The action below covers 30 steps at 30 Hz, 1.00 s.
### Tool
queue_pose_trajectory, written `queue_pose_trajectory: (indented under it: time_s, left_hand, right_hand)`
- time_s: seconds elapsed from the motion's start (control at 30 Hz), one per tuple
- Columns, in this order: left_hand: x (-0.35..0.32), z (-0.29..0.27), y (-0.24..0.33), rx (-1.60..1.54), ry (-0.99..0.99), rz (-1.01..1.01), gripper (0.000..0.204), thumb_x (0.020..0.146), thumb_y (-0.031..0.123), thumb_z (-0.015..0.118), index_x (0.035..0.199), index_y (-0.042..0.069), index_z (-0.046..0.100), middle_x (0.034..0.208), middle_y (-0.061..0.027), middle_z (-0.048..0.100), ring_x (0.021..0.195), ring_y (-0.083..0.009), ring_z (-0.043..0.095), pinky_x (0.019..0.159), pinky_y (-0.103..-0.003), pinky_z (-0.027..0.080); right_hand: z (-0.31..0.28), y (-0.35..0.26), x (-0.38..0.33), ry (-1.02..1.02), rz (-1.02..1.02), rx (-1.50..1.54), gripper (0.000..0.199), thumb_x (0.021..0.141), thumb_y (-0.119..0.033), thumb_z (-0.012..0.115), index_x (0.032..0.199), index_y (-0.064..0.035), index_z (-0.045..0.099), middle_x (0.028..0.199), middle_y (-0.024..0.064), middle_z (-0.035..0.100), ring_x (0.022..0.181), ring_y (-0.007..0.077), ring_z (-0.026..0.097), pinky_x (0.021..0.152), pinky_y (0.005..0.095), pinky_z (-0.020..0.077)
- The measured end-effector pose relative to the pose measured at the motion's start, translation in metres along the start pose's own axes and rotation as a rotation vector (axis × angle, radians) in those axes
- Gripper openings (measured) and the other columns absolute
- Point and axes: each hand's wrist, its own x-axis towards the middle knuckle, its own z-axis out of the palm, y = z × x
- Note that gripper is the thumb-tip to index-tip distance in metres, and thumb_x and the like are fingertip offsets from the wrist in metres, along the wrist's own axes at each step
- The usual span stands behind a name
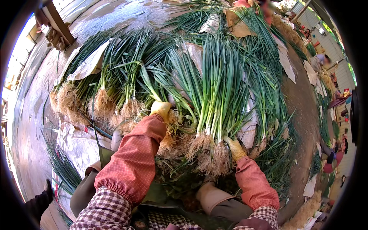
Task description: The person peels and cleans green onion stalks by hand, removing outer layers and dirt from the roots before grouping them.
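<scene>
My left hand (161,109), in a yellow glove, is closed round the pale lower stem of a green onion (151,89) whose leaves point away from me. At the root end of a large bunch of green onions (210,100), my right hand (234,148), gloved the same way, has its fingers closed at the white stem bases. That bunch lies in front of me with its tangled brown roots (214,158) toward my knees. Just what the right fingertips pinch is partly hidden by the stems and roots.
More bunches with bushy roots (69,101) lie to the left. White sacking (78,143) is spread beside my left leg. Beyond the piles are wet concrete (111,23) and a post (55,25). Other people sit at the far right, and a dark shoe (48,189) shows at lower left.
</scene>
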Motion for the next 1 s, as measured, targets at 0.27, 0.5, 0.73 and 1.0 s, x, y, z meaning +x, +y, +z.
queue_pose_trajectory:
  time_s: [0.27,0.5,0.73,1.0]
  left_hand:
    - [-0.018,0.012,-0.05,-0.374,-0.12,0.142,0.014,0.076,-0.003,0.055,0.09,-0.001,0.057,0.074,-0.0063,0.06,0.058,-0.0149,0.055,0.053,-0.025,0.047]
    - [-0.058,0.022,-0.031,-0.628,-0.23,0.088,0.015,0.072,-0.004,0.056,0.085,0.002,0.057,0.069,-0.0026,0.056,0.05,-0.0123,0.048,0.045,-0.024,0.039]
    - [-0.142,0.022,0.004,-0.878,-0.36,0.196,0.02,0.078,-0.002,0.051,0.098,-0.001,0.052,0.076,-0.0031,0.055,0.056,-0.0114,0.05,0.051,-0.022,0.042]
    - [-0.288,0.076,0.124,-0.849,-0.77,0.681,0.035,0.079,-0.003,0.051,0.113,0.0,0.047,0.086,-0.0065,0.056,0.068,-0.0126,0.053,0.057,-0.025,0.045]
  right_hand:
    - [0.021,-0.087,-0.04,0.636,-0.854,-0.938,0.063,0.073,-0.019,0.067,0.125,0.004,0.039,0.118,0.0207,0.052,0.11,0.0286,0.051,0.095,0.0386,0.0417]
    - [0.167,-0.115,0.041,-0.294,-0.407,-0.457,0.075,0.079,-0.043,0.064,0.131,0.0024,0.035,0.119,0.0213,0.052,0.106,0.029,0.054,0.089,0.0352,0.0449]
    - [0.171,-0.163,-0.031,-0.397,-0.188,-0.064,0.035,0.078,-0.021,0.069,0.106,-0.0027,0.06,0.086,0.005,0.063,0.072,0.0126,0.058,0.065,0.0231,0.0476]
    - [0.008,-0.261,-0.168,-0.07,-0.523,0.107,0.027,0.083,-0.02,0.061,0.105,-0.0039,0.062,0.09,0.0038,0.063,0.078,0.0125,0.056,0.07,0.0236,0.0451]
